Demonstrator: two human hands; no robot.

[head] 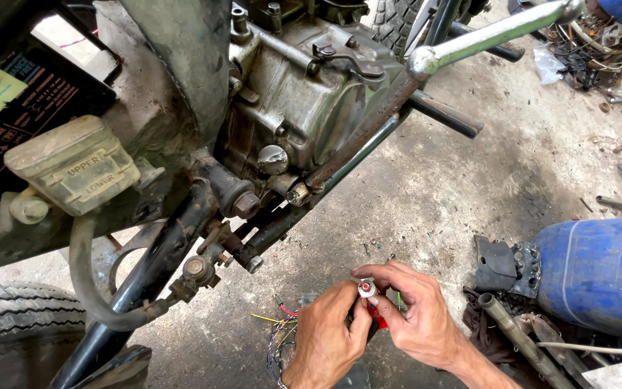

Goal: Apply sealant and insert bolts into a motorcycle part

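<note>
Low in the middle of the view my two hands meet over the concrete floor. My left hand [327,337] and my right hand [413,311] pinch a small red tube with a white cap [368,293] between their fingertips. The tube's body is mostly hidden by my fingers. Above and to the left hangs a grimy motorcycle engine case [304,101] with its kick lever [484,37] and black frame tubes [167,248].
A brake fluid reservoir [73,166] and a black battery [16,108] sit at the left. A tyre [8,328] fills the lower left corner. Loose coloured wires [278,335] lie under my left hand. A blue metal part [592,274] and scrap pieces [599,50] lie at the right.
</note>
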